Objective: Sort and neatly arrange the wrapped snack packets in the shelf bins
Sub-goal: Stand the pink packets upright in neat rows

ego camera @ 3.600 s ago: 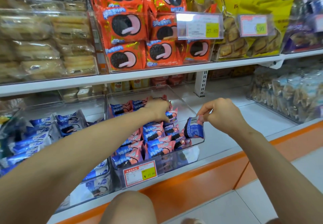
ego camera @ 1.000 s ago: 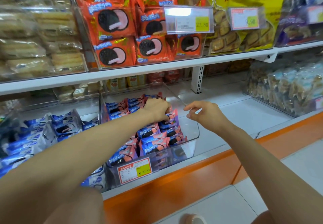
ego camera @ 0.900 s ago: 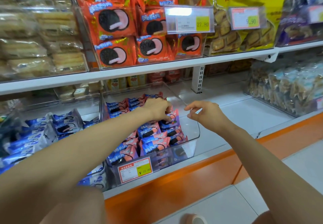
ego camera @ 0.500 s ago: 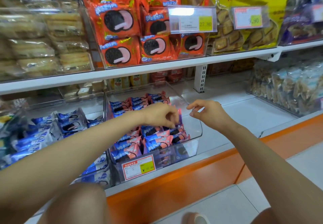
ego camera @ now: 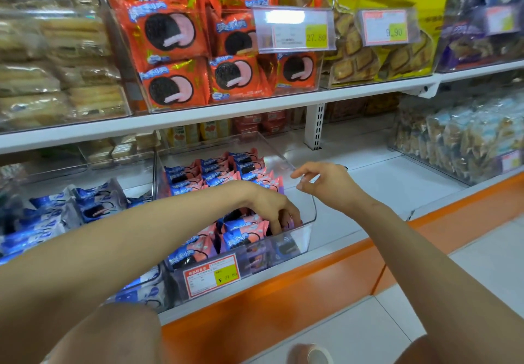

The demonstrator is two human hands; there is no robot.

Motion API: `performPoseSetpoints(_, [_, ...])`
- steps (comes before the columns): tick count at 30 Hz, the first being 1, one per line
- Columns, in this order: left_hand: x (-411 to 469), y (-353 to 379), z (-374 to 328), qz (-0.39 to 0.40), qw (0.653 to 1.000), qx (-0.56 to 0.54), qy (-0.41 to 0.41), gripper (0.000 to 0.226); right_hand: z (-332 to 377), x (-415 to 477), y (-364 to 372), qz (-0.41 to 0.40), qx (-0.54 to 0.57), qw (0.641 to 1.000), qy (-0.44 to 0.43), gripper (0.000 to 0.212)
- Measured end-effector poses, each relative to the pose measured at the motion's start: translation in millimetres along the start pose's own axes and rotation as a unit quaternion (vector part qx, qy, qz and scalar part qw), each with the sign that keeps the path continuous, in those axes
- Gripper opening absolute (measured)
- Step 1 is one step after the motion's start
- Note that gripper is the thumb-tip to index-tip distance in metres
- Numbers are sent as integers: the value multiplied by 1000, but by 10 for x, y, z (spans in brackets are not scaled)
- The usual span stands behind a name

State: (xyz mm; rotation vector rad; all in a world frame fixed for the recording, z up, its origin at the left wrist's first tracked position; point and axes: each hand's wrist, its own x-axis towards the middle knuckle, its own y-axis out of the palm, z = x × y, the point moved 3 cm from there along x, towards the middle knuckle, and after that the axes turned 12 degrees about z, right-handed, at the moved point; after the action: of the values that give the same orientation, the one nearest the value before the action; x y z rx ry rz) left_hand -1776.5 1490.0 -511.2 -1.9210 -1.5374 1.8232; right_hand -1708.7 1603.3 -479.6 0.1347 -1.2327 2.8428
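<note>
A clear plastic bin (ego camera: 309, 203) on the lower shelf holds rows of small pink-and-blue snack packets (ego camera: 217, 172), standing on edge. My left hand (ego camera: 270, 203) reaches down into the bin's front right corner. Its curled fingers grip a purple-edged packet (ego camera: 293, 223) among the front rows, which they mostly hide. My right hand (ego camera: 326, 182) hovers just above the bin's right wall, fingers loosely bent, holding nothing.
A second bin at the left holds blue-and-white packets (ego camera: 56, 216). A price label (ego camera: 211, 274) sits on the bin's front. Orange cookie packets (ego camera: 170, 34) fill the upper shelf. Bare white shelf (ego camera: 382, 185) lies right of the bin, then a bin of bagged snacks (ego camera: 459, 142).
My left hand moved from the bin's middle rows forward and down into the front right corner with a packet. My right hand, which let go of its packet earlier, stays above the right wall.
</note>
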Motion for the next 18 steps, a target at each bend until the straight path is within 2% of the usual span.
performPoseSetpoints(3, [8, 16, -13, 2, 1000, -1, 16, 48, 7, -6, -5, 3, -6, 1000, -4, 16])
performPoseSetpoints(10, [53, 8, -9, -78, 994, 77, -1, 35, 8, -39, -3, 14, 3, 1000, -4, 17])
performPoseSetpoints(18, [67, -6, 35, -105, 992, 70, -30, 23, -17, -55, 8, 20, 12, 1000, -1, 17])
